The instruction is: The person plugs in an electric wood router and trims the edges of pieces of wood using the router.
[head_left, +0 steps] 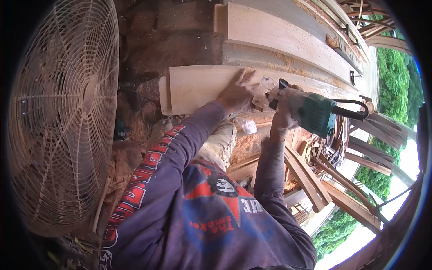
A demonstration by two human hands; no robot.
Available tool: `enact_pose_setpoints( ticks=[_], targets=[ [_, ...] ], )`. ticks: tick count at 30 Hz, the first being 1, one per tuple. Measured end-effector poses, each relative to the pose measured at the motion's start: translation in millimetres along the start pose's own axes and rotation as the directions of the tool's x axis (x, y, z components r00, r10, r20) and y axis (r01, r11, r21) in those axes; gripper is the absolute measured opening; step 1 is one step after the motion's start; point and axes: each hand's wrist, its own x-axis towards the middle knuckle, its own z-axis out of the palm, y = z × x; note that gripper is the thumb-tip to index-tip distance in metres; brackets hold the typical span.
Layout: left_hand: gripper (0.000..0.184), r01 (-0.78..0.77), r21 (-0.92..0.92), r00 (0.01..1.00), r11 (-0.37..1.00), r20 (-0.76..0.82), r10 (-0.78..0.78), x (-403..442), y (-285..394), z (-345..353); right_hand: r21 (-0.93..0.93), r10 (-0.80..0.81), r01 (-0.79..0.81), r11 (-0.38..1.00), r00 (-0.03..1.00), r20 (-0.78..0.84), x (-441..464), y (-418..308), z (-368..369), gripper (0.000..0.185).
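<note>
My right hand [284, 118] is wrapped round a teal and grey trim router [317, 114]. The router lies across the near edge of a pale wooden board [193, 87], its clear guard and base against the wood. On the same board, just left of the base, rests my left hand [238, 93]. Its fingers are stretched out and spread over the wood, and its thumb side is close to the router base. The cutting bit is hidden. A black cord or hose [351, 112] runs from the router's back end.
A large wire-caged fan [67, 103] stands close on the left. Beyond the board lies another long plank [270, 31] on a dusty bench. Wood strips [306, 177] and offcuts are piled at lower right, near posts [373, 157] and greenery. Sawdust covers many surfaces.
</note>
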Motion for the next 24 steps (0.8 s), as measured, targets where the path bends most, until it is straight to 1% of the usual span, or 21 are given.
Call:
enact_pose_setpoints(
  ticks=[1,2,4,5,6,7,8,9,10,11,12,14,16,18,19,21,23,24],
  targets=[
    [0.070,0.022,0.000,1.000,1.000,-0.001,-0.022,1,1,-10,-0.134,-0.048,0.058,0.989,0.996,0.080,2,5,-6,0.068],
    [0.070,0.017,0.012,0.989,1.000,0.149,-0.019,3,2,-19,-0.125,-0.041,0.054,0.991,0.994,0.097,1,9,-8,0.068],
    [0.071,0.028,0.021,0.955,0.999,0.293,-0.033,1,0,-23,-0.027,-0.040,0.042,0.999,0.997,0.073,-1,8,-6,0.071],
    [0.063,0.024,-0.031,0.975,0.999,0.220,-0.017,-1,-1,-21,0.090,0.070,-0.076,0.993,0.995,0.071,-2,16,-14,0.070],
    [0.059,0.025,-0.056,0.983,0.998,0.181,-0.014,-2,-1,-16,0.208,0.179,-0.189,0.960,0.982,0.067,-2,24,-23,0.070],
    [0.055,0.024,-0.082,0.990,0.996,0.142,-0.012,-2,-2,-8,0.219,0.179,-0.190,0.957,0.981,0.069,-1,25,-23,0.070],
    [0.049,0.027,-0.020,0.998,0.999,0.063,-0.026,-2,-2,3,0.224,0.180,-0.191,0.956,0.981,0.071,-3,26,-23,0.069],
    [0.046,0.031,0.011,0.999,0.999,0.023,-0.032,-2,-2,5,0.229,0.181,-0.193,0.954,0.981,0.074,-4,23,-20,0.069],
    [0.043,0.038,0.042,0.999,0.998,-0.017,-0.038,-2,-2,0,0.107,0.084,-0.093,0.990,0.992,0.091,-5,10,-8,0.068],
    [0.043,0.036,0.039,0.998,0.999,0.040,-0.038,-2,-1,-4,-0.014,-0.012,0.014,1.000,0.993,0.118,-6,2,-2,0.067],
    [0.043,0.036,0.037,0.997,0.999,0.068,-0.038,-2,-2,-5,-0.014,-0.011,0.013,1.000,0.993,0.121,-9,3,-3,0.067],
    [0.044,0.040,0.065,0.991,0.997,0.122,-0.048,-2,-2,-6,0.057,0.039,-0.046,0.997,0.993,0.113,-14,6,-7,0.066],
    [0.045,0.039,0.090,0.988,0.995,0.148,-0.052,0,-2,-4,0.027,0.013,-0.015,1.000,0.996,0.090,-16,6,-8,0.067],
    [0.042,0.011,0.031,0.993,0.999,0.121,-0.014,0,-2,-7,-0.002,-0.012,0.012,1.000,0.998,0.063,-17,6,-10,0.067],
    [0.042,0.008,0.030,0.992,1.000,0.125,-0.012,0,-1,-12,0.005,0.023,-0.023,1.000,0.997,0.069,-16,7,-11,0.067],
    [0.039,0.018,0.065,0.981,0.998,0.194,-0.030,0,1,-20,0.013,0.063,-0.064,0.998,0.995,0.077,-13,8,-11,0.068],
    [0.038,0.008,0.108,0.968,0.994,0.248,-0.035,0,3,-26,0.031,-0.026,0.021,0.999,0.986,0.167,-9,6,-8,0.070],
    [0.037,0.001,0.125,0.964,0.992,0.262,-0.034,0,2,-24,0.032,-0.025,0.020,0.999,0.987,0.161,-10,4,-7,0.070]
  ],
)
